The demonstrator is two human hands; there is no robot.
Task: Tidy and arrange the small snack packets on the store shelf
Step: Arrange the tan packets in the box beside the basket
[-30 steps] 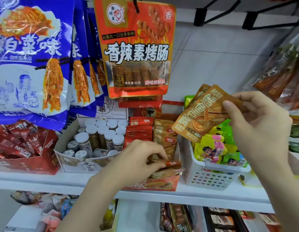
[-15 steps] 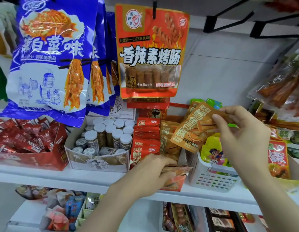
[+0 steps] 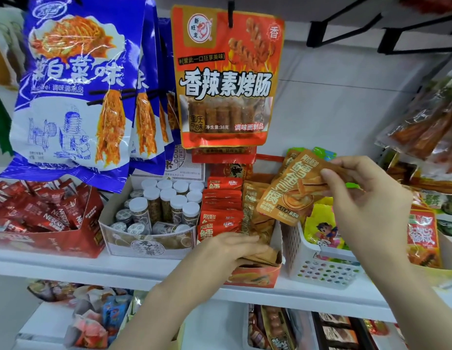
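Observation:
My right hand (image 3: 366, 203) pinches a couple of small orange-brown snack packets (image 3: 290, 190) by their right end, held up above the shelf. My left hand (image 3: 232, 251) rests low in the red display box (image 3: 255, 277), fingers laid over flat brown packets (image 3: 265, 257) at its front. The same box holds a row of red packets (image 3: 220, 205) on the left and upright brown packets (image 3: 252, 213) on the right.
A white perforated basket (image 3: 321, 269) of colourful sweets stands right of the box. Left are a carton of capped jars (image 3: 166, 205) and a red box of Nescafe sachets (image 3: 43, 215). Big blue bags (image 3: 75, 92) and an orange bag (image 3: 227, 77) hang above. White shelf edge (image 3: 93, 270) runs in front.
My left hand has slid forward and flattened over the brown packets at the box front. My right hand keeps its packets, lowered a little. The view has shifted left.

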